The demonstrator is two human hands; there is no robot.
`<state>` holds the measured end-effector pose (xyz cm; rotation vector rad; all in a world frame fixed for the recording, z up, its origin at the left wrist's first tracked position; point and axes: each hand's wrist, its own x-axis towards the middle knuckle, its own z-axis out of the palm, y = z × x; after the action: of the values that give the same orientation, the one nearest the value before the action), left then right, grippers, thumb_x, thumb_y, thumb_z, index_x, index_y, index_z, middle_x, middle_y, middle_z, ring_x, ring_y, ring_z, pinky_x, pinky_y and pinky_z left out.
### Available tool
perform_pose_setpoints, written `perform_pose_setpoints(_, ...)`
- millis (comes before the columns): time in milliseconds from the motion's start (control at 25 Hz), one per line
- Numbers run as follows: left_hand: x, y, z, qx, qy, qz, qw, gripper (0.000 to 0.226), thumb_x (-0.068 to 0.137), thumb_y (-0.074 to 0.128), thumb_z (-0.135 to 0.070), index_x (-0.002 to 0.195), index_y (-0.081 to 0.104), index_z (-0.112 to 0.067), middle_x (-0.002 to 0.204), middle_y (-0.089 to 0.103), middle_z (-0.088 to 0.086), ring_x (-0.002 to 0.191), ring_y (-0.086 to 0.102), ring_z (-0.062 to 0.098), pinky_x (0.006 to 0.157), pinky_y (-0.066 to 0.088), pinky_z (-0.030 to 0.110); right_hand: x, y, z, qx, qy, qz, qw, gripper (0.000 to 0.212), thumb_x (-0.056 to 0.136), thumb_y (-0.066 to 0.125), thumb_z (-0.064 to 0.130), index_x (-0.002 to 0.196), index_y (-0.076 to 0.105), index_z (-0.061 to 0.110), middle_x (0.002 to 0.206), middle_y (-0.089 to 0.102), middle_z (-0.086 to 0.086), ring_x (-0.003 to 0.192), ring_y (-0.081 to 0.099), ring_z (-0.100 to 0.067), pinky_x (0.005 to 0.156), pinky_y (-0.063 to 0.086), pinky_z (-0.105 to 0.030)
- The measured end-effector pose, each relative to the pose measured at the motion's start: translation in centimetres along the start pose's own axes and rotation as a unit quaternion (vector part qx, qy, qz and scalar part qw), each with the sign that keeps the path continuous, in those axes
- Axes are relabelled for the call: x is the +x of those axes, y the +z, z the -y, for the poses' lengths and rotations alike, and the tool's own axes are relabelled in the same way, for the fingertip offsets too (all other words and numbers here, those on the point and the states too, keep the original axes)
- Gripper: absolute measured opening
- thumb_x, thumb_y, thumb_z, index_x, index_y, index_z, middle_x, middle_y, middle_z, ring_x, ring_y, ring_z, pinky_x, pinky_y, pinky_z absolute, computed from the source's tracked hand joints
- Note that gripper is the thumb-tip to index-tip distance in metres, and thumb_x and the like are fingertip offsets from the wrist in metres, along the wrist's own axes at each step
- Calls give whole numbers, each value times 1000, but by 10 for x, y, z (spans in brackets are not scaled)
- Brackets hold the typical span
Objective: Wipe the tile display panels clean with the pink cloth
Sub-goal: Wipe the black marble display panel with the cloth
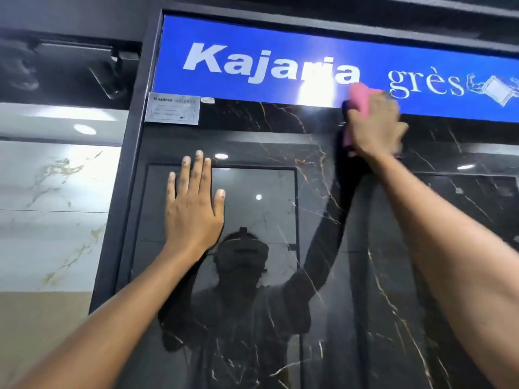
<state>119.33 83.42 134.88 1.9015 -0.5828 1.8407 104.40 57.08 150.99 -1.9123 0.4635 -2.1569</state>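
White marble panel (50, 192) is seen at 9 o'clock. Left hand (193, 209) is laid flat on the black tile panel (280, 304), fingers straight and apart. Grey label (172, 108) is stuck at 11 o'clock of that hand. Pink cloth (361, 101) is pressed by the right hand (376, 127) at the panel's top edge, touching the blue sign (252, 60); finger state cannot be told, blurred.

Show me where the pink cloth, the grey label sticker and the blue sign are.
pink cloth (360, 97), head view, upper fold above the knuckles.
grey label sticker (172, 108), head view, its middle.
blue sign (280, 43), head view, bare blue above the lettering.
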Motion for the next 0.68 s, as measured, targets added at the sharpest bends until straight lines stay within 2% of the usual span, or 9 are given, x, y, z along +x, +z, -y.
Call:
perform_pose_setpoints(120,2,-7,-4,11,-27,1,1000,69,95,20,-44,155,15,-11,163,5,2,150,2,21,120,-2,42,-50,-4,-34,-31,-20,-14,999,65,91,40,34,152,29,14,161,22,-4,148,16,-25,109,24,-54)
perform_pose_setpoints(200,4,-10,-28,7,-60,-20,998,73,93,23,-49,155,17,-11,163,8,3,150,3,23,119,-4,43,-131,1,-49,1,-236,23,971,74,80,42,36,150,34,12,159,27,-9,146,23,-29,103,31,-52)
perform_pose_setpoints(280,7,-6,-73,-26,-43,-35,998,74,92,23,-51,154,19,-11,163,10,4,150,5,23,119,-4,43,-190,-4,-90,-39,-478,81,874,75,76,45,44,146,41,17,154,38,-5,142,32,-27,98,36,-45)
perform_pose_setpoints(320,9,0,-98,-41,-28,-32,998,74,91,22,-51,154,20,-12,163,11,3,150,5,23,120,-3,43,-184,-11,-111,-47,-514,79,853,74,75,46,46,143,44,19,152,42,-3,140,35,-26,97,37,-43)
perform_pose_setpoints(400,9,13,-135,-46,-27,-6,999,75,91,16,-53,155,18,-15,163,8,0,150,2,22,120,-3,44,-121,-29,-148,-15,-381,40,924,74,74,44,43,142,47,17,151,42,-6,138,35,-25,98,36,-42)
perform_pose_setpoints(480,7,24,-148,-17,-43,5,999,74,92,13,-54,155,16,-16,163,4,-2,150,-2,21,120,-3,45,-37,-46,-171,-1,-116,-14,993,71,79,41,40,146,41,16,155,32,-5,141,25,-24,107,28,-47)
perform_pose_setpoints(560,5,27,-146,3,-47,1,999,71,94,15,-52,155,15,-17,163,4,-3,150,-1,22,120,-2,44,33,-56,-172,1,57,-27,998,63,88,43,38,146,36,14,158,25,-2,146,16,-25,112,21,-55)
perform_pose_setpoints(600,5,28,-144,5,-44,0,999,70,94,17,-51,155,15,-17,163,4,-3,150,-1,21,120,-2,44,51,-55,-160,-5,81,-31,996,61,91,45,35,147,35,13,159,23,-4,148,13,-26,112,20,-56)
perform_pose_setpoints(680,3,28,-143,-2,-45,0,999,66,95,18,-46,155,15,-18,163,4,-4,150,-1,20,120,-2,43,50,-38,-118,2,-8,-9,1000,63,91,44,33,149,31,12,161,20,-7,148,13,-25,113,20,-50)
